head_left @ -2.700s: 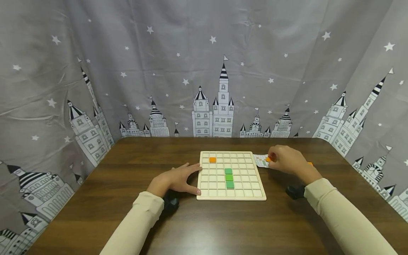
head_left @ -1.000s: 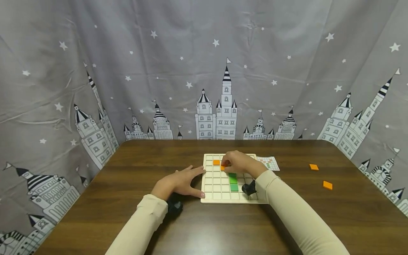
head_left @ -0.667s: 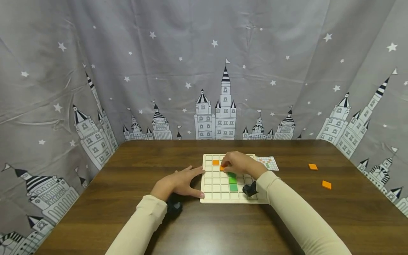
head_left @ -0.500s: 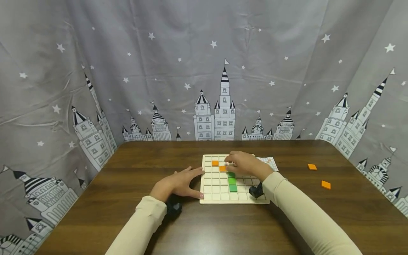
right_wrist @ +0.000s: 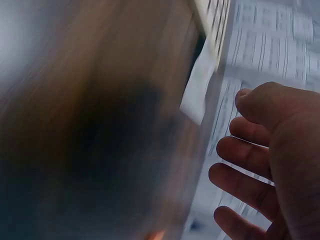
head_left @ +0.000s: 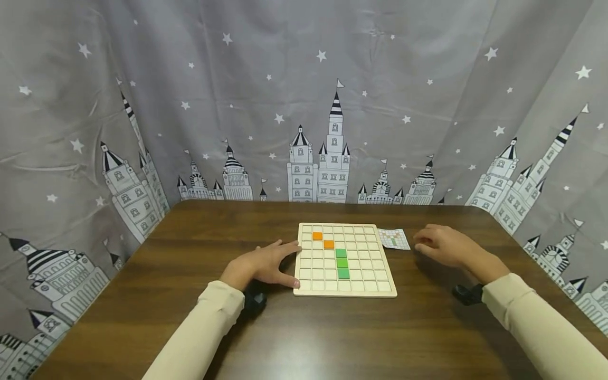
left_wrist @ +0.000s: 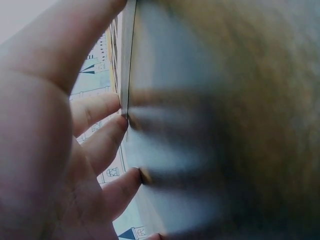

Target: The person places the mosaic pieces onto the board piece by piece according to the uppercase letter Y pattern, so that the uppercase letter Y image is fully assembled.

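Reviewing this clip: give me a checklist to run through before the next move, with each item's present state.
1. Left hand touching the board: ok, at its left edge.
2. Right hand free to pick up: ok, no tile visible in it.
3. Two orange tiles and three green tiles each within one cell: ok.
4. Pattern card uncovered in the head view: ok.
5. Layout matches card: cannot tell, print too small.

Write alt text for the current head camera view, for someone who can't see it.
A person's left hand touches the left edge of a cream grid board bearing two orange tiles and three green tiles. Their right hand is right of a small printed card; a gray castle-print curtain hangs behind the brown table.
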### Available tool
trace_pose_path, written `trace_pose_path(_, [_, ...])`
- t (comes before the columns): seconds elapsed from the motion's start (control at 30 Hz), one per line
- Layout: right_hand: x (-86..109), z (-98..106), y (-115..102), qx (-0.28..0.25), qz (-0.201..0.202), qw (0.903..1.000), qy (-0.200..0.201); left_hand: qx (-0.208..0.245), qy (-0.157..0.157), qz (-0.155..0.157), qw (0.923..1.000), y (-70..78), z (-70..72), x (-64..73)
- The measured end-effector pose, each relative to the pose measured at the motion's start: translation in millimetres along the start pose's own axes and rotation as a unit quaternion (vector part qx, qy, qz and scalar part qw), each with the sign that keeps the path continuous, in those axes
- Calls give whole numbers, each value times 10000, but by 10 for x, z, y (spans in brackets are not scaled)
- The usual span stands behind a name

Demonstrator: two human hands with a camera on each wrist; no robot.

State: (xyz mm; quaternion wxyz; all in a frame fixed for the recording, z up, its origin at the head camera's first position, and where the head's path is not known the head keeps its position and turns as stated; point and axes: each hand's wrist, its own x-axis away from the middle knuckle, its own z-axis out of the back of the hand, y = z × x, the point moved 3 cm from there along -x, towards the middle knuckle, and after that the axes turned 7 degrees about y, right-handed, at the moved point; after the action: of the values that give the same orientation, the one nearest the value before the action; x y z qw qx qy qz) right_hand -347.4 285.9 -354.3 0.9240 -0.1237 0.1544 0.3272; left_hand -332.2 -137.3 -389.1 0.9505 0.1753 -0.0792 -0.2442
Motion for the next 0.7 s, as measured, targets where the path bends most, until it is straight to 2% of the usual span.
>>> trace_pose_path(0.2, [566, 131, 403, 6, -765, 9970, 148, -19, -52, -17, 10000, 8, 7, 1])
trace_pose_path(0.37, [883, 122, 644, -24, -1365, 9904, -193, -21, -87, 61, 9999, -17, -9, 10])
trace_pose_path(0.5, [997, 87, 724, 39, -1390, 9901, -206, -21, -29, 58, 10000, -19, 5, 12])
trace_pose_path(0.7, [1001, 61, 720, 70, -1212, 9926, 43, -42, -24, -80, 10000, -3, 4, -16])
